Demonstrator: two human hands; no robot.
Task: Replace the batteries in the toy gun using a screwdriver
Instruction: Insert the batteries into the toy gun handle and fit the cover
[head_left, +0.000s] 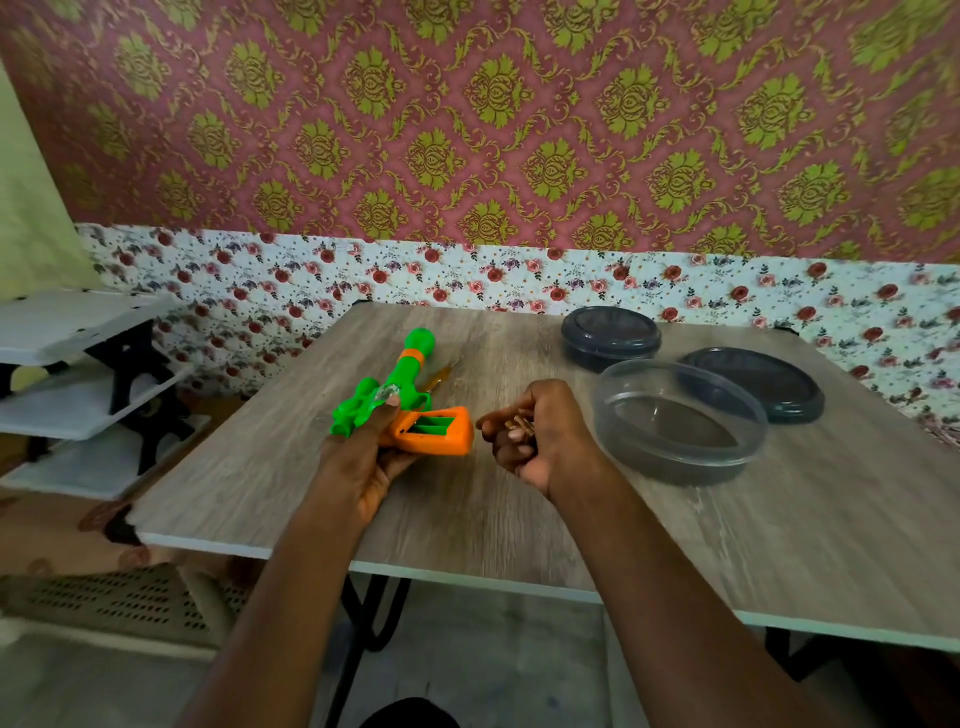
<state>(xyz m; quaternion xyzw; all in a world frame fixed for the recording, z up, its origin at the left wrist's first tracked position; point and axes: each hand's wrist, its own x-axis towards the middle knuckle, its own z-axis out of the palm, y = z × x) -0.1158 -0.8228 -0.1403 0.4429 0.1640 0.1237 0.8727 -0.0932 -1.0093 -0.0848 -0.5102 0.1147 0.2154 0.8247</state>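
A wood-grain table (467, 519) is taken up mostly by the work, and the toy gun (410, 374) is used here as the landmark. It lies at or just over the tabletop, muzzle pointing away from the person. Well to the right of the gun an open clear tub (649, 462) is seen, with a dark loose lid (753, 384) beyond it and a dark closed tub (610, 338) farther back. The gun is gripped from below by the left hand (363, 462), fingers wrapped round the body where green meets orange. Just right of the gun's orange grip the right hand (535, 436) is curled closed round its load. A screwdriver (439, 375) with an amber handle is lying just behind the gun, untouched. The battery compartment (434, 423) in the grip is uncovered and appears empty. The small golden-brown pieces in the right hand are blurred and are judged to be the batteries (521, 425). The step in hand is judged to be loading. One cell must next be singled out, turned to the right polarity and pressed into a slot while the gun is held steady.
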